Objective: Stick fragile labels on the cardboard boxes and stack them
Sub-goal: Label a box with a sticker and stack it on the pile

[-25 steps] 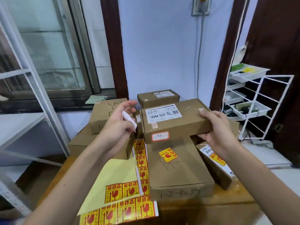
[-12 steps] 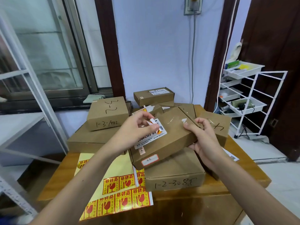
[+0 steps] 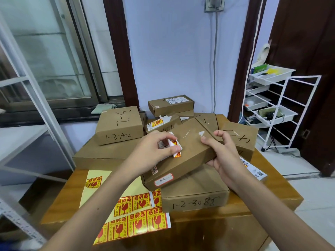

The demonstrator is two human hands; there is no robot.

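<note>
Held box [image 3: 188, 151]: flat brown carton, lifted above the bench [image 3: 262, 201] at centre, tilted. Its long axis runs from near left to far right; the near-left end sits lower and shows a small red-bordered tag on the side face.

Your right hand [image 3: 223, 158]: grip closed round the far-right end of the held box, thumb on top, fingers curled beneath.

Your left hand [image 3: 155, 151]: grip pinched on a fragile label [image 3: 175, 147], red and yellow with white backing, partly curled, at the near-left part of the box top. Whether the label is fully stuck down cannot be told.

Label sheet [image 3: 137, 220]: yellow backing with rows of red-and-yellow fragile stickers, flat on the near left of the bench, overhanging the near edge.

Box marked "1-2-3085" [image 3: 195, 198]: flat on the bench just below the held box, right of the sheet.

Box marked "1-3-1802" [image 3: 119, 125]: far left, stacked on a wider flat carton [image 3: 103, 156].

Further boxes: one with a white printed label [image 3: 171, 105] at the far centre; one with handwriting [image 3: 239, 138] to the right, behind your right hand.

White wire rack [image 3: 282, 109]: on the floor at the far right, holding trays.
</note>
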